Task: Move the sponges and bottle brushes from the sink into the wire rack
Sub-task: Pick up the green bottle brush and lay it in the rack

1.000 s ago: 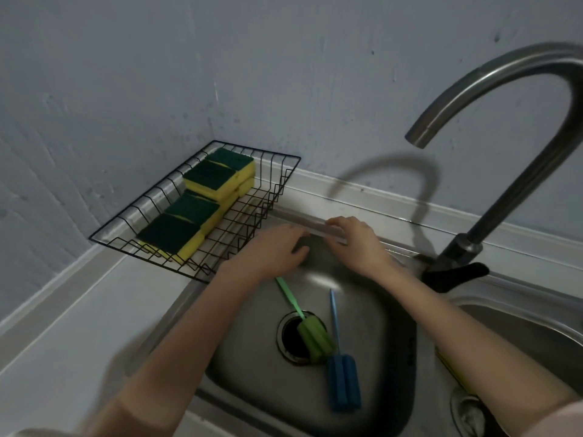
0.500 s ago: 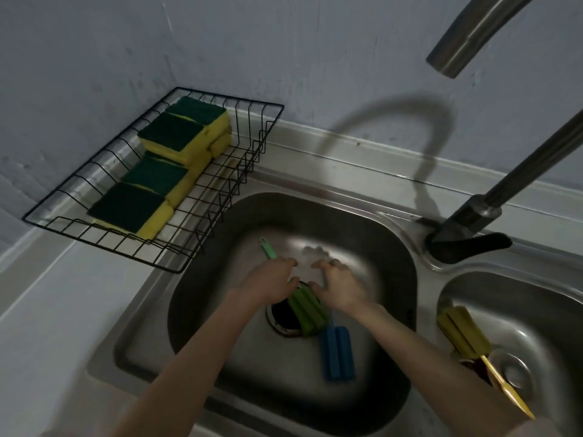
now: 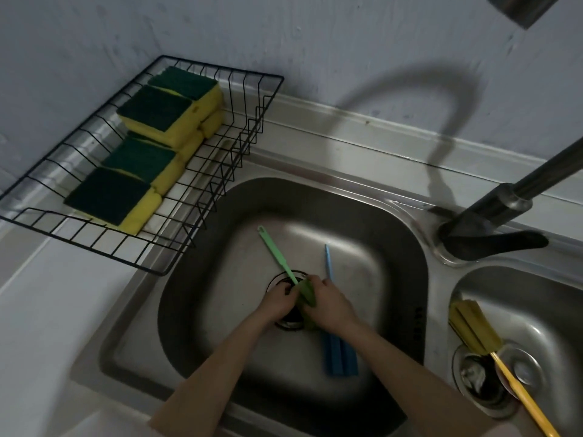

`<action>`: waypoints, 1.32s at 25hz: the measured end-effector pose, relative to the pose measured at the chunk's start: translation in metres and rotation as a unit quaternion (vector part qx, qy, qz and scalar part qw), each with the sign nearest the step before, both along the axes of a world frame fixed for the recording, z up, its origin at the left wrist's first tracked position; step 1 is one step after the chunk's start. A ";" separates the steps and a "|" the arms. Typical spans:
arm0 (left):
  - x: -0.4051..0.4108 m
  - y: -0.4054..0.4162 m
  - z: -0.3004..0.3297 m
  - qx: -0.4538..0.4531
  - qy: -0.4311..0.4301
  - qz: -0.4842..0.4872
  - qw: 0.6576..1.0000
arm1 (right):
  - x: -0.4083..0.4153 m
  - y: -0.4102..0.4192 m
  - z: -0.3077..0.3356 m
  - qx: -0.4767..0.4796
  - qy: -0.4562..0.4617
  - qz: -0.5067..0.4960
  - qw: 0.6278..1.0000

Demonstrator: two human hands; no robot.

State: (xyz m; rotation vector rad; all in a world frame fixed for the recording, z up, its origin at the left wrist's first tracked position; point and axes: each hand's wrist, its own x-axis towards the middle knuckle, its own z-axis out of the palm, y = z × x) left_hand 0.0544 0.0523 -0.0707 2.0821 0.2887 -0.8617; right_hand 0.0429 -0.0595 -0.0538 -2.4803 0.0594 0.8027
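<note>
While four or more green-and-yellow sponges point(image 3: 142, 152) already sit in the black wire rack point(image 3: 239, 146) up and to the left of the drain point(image 3: 285, 280), a person reaches both hands into the left basin of the steel sink point(image 3: 394, 247) for the brushes left there. The left hand point(image 3: 279, 302) and the right hand point(image 3: 328, 305) meet directly over the drain, both closed around the foam head of the green bottle brush point(image 3: 274, 250), whose thin handle runs up and away from the drain toward the rack. Gripping the soft head with two hands, rather than the slim handle, looks like a way to gather it firmly off the drain opening before lifting.

Just right of the drain lies the blue bottle brush point(image 3: 339, 357), its head flat on the basin floor below the right wrist and its handle tip showing above the right hand; nothing holds it. Far right of the drain, in the second basin, a yellow bottle brush point(image 3: 473, 329) rests with its head against the basin wall, also untouched. The tap point(image 3: 492, 228) stands up and to the right of the drain, on the ledge between the basins. The sponges appear done; three brushes remain to be carried over the rack's low wire side.
</note>
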 end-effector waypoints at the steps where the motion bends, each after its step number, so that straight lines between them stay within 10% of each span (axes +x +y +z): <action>1: -0.002 0.000 -0.003 -0.013 0.014 0.014 1.000 | 0.000 0.000 0.000 0.000 -0.001 -0.001 1.000; 13: -0.007 -0.002 0.034 -0.093 -0.069 0.037 0.993 | -0.008 -0.011 0.025 0.025 -0.047 -0.043 0.998; 33: 0.016 0.094 0.238 -0.145 -0.370 0.116 0.910 | 0.064 0.060 0.219 0.122 -0.395 0.108 0.904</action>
